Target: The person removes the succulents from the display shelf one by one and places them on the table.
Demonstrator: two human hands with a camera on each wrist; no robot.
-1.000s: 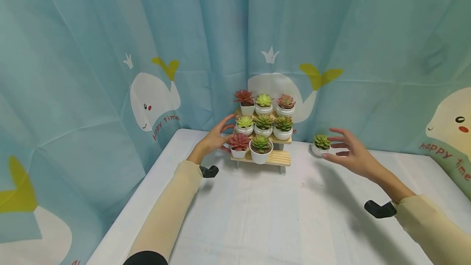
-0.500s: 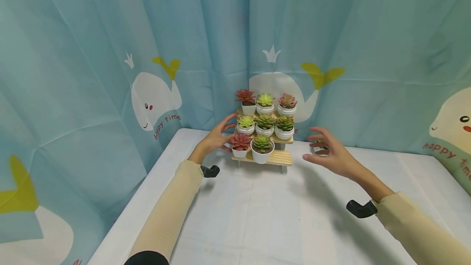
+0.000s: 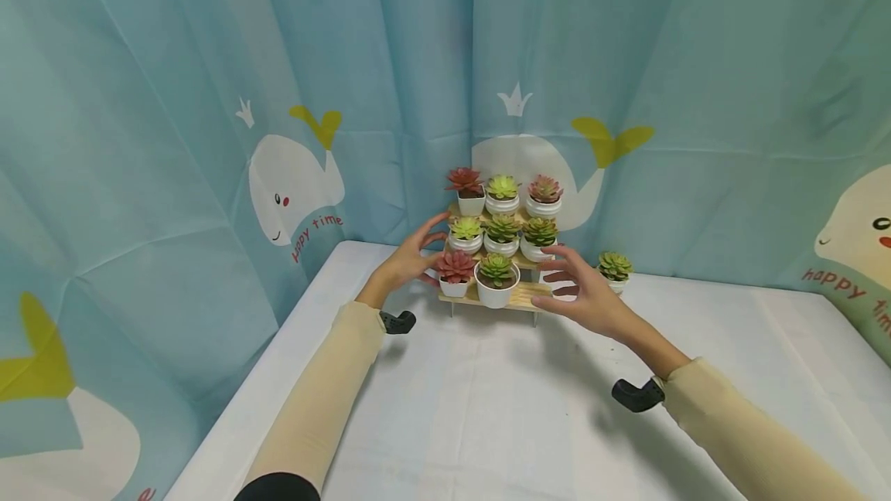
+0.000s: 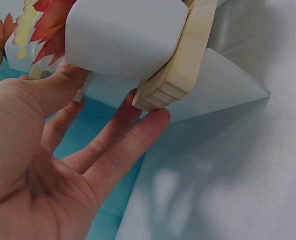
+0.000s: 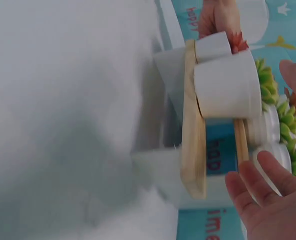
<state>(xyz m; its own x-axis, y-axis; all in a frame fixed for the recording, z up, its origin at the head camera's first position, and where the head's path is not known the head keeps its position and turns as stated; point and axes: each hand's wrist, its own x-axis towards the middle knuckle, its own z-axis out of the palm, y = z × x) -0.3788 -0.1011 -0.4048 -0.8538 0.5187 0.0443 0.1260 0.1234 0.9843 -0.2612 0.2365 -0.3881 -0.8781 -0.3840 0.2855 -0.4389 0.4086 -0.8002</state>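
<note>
A three-step wooden plant stand [image 3: 529, 297] with white legs holds several small succulents in white pots. My left hand [image 3: 404, 263] is at its left side, fingers spread; in the left wrist view, fingertips touch the end of a wooden shelf [image 4: 180, 65] and the thumb lies by a white pot [image 4: 122, 37]. My right hand [image 3: 590, 298] is at the stand's right side, fingers apart and nothing in them; in the right wrist view its fingertips overlap the stand's end. On the bottom shelf are a red succulent [image 3: 455, 267] and a green succulent [image 3: 496, 272], with bare slats to their right.
A potted green succulent [image 3: 616, 264] stands on the white-covered table [image 3: 487, 408], right of the stand and behind my right hand. Close behind the stand hangs a blue curtain [image 3: 418, 60] with whale prints.
My right hand has moved left from beside the separate succulent to the stand's right side, leaving that plant on the table. The left hand has stayed at the stand's left side.
</note>
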